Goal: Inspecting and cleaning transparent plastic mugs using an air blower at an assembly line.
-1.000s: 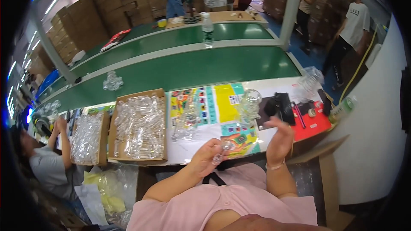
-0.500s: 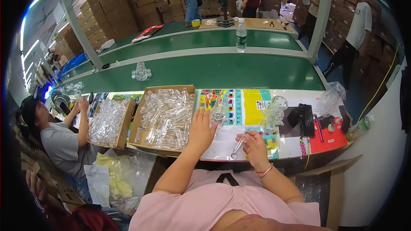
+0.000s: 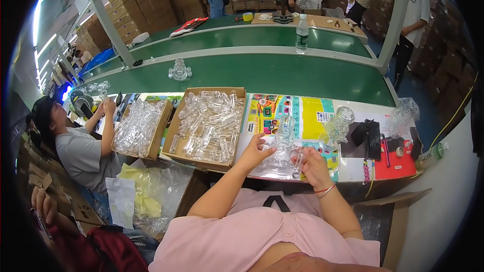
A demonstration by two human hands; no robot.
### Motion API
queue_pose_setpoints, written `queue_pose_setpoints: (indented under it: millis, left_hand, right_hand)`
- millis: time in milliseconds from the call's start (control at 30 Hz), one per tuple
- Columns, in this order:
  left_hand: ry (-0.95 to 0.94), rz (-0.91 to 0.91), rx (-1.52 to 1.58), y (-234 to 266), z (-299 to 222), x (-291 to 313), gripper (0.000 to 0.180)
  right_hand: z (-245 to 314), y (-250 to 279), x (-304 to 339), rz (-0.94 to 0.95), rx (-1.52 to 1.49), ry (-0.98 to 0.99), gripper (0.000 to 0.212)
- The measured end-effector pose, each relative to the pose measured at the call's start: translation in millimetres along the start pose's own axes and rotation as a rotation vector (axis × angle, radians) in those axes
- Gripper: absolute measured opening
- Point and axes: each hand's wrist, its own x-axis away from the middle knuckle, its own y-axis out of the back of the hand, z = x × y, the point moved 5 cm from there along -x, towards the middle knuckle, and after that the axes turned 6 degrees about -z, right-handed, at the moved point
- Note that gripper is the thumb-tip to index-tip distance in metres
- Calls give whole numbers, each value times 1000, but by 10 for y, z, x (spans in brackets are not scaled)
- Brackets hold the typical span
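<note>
A clear glass vessel with a narrow upper part and a wider base is in front of me on the printed board. My left hand grips its left side, fingers curled against the glass. In my right hand is a short clear glass tube, pinched between thumb and fingers and held close to the vessel's right side. Whether the tube touches the vessel I cannot tell. Another clear glass vessel with a round top stands to the right.
To my left are two cardboard boxes, a nearer one and a farther one, full of glass tubes. Beyond runs a green conveyor with a glass piece. A water bottle stands behind. At the right lie tape and pens; a co-worker sits left.
My left hand has closed on the glass vessel, which is now nearer to me. My right hand has brought the tube up beside it. The whole view has shifted a little.
</note>
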Motion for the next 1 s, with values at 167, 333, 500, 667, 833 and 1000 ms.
queue_pose_setpoints:
  millis: [167,333,500,667,833,1000]
  left_hand:
    - [177,239,108,-159,229,146,76]
    - [-7,112,395,-172,-185,395,81]
    - [-21,108,743,88,-698,589,94]
    - [-250,86,752,191,-1215,746,97]
    - [-405,134,568,204,-1268,866,97]
    - [-440,108,560,186,-1347,936,96]
  right_hand:
    - [116,29,142,106,49,-51,17]
    - [198,-157,338,132,50,14,21]
    - [523,-512,558,231,89,155,32]
    - [670,-576,642,228,196,396,41]
    - [697,-608,774,239,273,490,41]
    - [694,-606,845,209,339,558,40]
